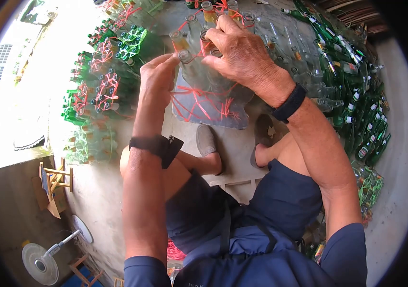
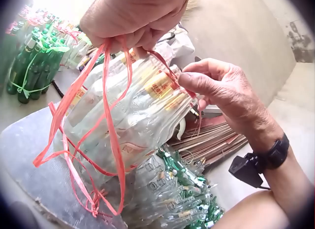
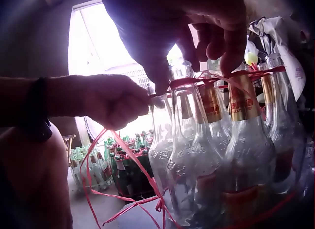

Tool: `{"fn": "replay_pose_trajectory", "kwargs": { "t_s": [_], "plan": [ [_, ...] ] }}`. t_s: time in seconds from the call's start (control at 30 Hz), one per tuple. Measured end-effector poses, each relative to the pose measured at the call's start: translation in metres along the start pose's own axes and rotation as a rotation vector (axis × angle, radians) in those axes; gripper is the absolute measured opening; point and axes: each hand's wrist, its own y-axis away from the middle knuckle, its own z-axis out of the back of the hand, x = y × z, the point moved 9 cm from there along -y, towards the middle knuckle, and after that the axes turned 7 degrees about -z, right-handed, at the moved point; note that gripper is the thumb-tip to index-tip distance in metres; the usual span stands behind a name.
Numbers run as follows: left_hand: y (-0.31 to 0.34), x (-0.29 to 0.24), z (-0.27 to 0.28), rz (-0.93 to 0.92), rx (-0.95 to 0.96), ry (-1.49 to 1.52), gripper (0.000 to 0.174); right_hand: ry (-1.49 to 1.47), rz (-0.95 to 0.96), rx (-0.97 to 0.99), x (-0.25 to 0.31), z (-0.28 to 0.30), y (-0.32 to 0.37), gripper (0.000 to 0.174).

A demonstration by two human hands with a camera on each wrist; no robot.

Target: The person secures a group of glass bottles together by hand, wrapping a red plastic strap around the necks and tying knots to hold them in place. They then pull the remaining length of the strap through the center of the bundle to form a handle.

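A bundle of clear glass bottles (image 1: pixel 192 74) with gold neck labels stands upright on a grey board (image 1: pixel 209 117) before the person's feet. Red plastic twine (image 3: pixel 138 165) runs round their necks, its loose loops hanging down the near side. My left hand (image 1: pixel 158 76) pinches the twine beside a neck at the bundle's left, fingers curled in the right wrist view. Over the bottle tops, my right hand (image 1: pixel 247 52) holds the twine line with thumb and fingers spread across the necks. In the left wrist view the right hand's thumb (image 2: pixel 194 83) lies along that twine.
Tied bundles of green bottles (image 1: pixel 130 40) stand at the left. Loose green bottles (image 1: pixel 352 100) are piled at the right, with clear ones nearer the bundle. A wooden stool (image 1: pixel 58 177) and a fan (image 1: pixel 40 263) stand at the lower left.
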Motion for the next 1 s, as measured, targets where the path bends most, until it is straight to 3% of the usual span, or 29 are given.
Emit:
{"fn": "replay_pose_trajectory", "kwargs": {
  "t_s": [0.17, 0.27, 0.67, 0.93, 1.0],
  "plan": [
    [-0.002, 0.017, -0.003, 0.048, 0.004, 0.155, 0.022, 0.091, -0.203, 0.318, -0.011, -0.019, 0.007, 0.029],
    [-0.002, 0.025, -0.003, 0.081, -0.007, 0.206, 0.025, -0.025, -0.242, 0.324, -0.017, -0.023, 0.008, 0.029],
    [0.016, 0.023, -0.016, -0.152, -0.012, 0.22, 0.03, 0.051, -0.153, 0.336, -0.022, -0.01, 0.004, 0.022],
    [0.06, 0.03, -0.061, -0.247, -0.164, 0.308, 0.023, -0.025, -0.085, 0.297, -0.057, 0.001, -0.011, 0.019],
    [0.068, 0.024, -0.074, -0.261, -0.158, 0.343, 0.024, -0.02, -0.142, 0.375, -0.066, -0.003, -0.017, 0.024]
  ]
}}
